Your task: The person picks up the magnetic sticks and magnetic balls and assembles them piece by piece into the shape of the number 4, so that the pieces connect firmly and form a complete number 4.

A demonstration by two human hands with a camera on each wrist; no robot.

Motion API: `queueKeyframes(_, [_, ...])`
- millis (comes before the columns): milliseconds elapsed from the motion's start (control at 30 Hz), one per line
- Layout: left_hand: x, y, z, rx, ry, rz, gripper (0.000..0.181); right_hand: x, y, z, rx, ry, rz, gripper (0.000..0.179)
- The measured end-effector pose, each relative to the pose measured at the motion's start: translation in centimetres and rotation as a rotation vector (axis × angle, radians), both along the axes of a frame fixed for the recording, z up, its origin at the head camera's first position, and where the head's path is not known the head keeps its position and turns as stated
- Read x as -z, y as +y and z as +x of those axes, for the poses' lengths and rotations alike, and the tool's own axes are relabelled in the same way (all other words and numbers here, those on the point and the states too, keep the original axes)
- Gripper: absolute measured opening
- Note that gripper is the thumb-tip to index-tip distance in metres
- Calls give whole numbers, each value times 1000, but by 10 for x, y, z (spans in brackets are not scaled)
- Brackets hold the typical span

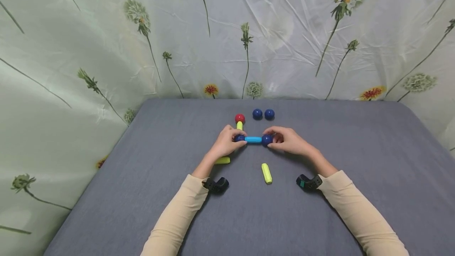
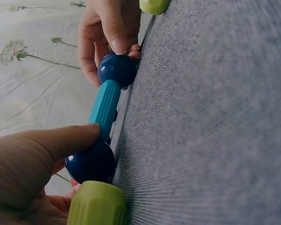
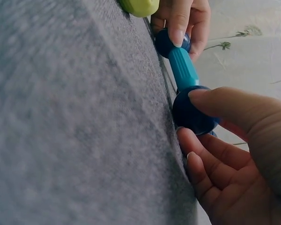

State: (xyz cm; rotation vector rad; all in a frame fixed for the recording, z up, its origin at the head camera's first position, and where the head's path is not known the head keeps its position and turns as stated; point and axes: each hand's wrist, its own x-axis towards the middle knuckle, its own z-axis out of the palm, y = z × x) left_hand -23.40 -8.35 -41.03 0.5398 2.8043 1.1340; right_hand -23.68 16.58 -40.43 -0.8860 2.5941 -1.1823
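Toward the far edge of the bench (image 1: 355,149), about midway between its left and right edges, a light-blue ribbed rod (image 1: 253,140) lies crosswise between your hands. Your left hand (image 1: 226,142) pinches the left blue ball (image 1: 239,138), with the thumb reaching to the rod's end; your right hand (image 1: 289,142) grips the right blue ball (image 1: 267,140) between thumb and curled fingers. You seem to be at the step of seating the rod between these balls; it appears to meet both. The next move probably calls for a light, even press inward along the rod's line.

Your forearms slant in from the near side, converging, with fingertips facing each other and both hands low over the cloth. Just beyond your left hand, a red ball (image 1: 239,118) caps an upper yellow rod (image 1: 239,125) that points at the left blue ball; your fingers hide whether they join. Nearer the far edge, one loose blue ball (image 1: 257,114) sits just beside another loose blue ball (image 1: 269,114). A side yellow rod (image 1: 223,160) shows partly behind your left wrist, and a loose yellow rod (image 1: 266,173) lies between your forearms.
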Motion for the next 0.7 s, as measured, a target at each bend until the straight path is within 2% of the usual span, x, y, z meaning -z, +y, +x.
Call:
queueKeyframes(200, [-2, 0, -2, -3, -15, -10, 22, 2, 5, -2, 13, -70, -33, 38])
queueKeyframes(233, [-2, 0, -2, -4, -17, -10, 22, 6, 7, -5, 13, -74, -41, 39])
queueKeyframes(400, [-1, 0, -2, 5, -24, -13, 23, 6, 11, -2, 42, -94, -62, 43])
queueKeyframes(533, [-1, 0, -2, 8, -29, -14, 24, 4, 14, 2, 87, -107, -47, 32])
queueKeyframes(700, [0, -1, 0, 4, -18, -9, 25, -1, 15, 7, 121, -111, 41, 18])
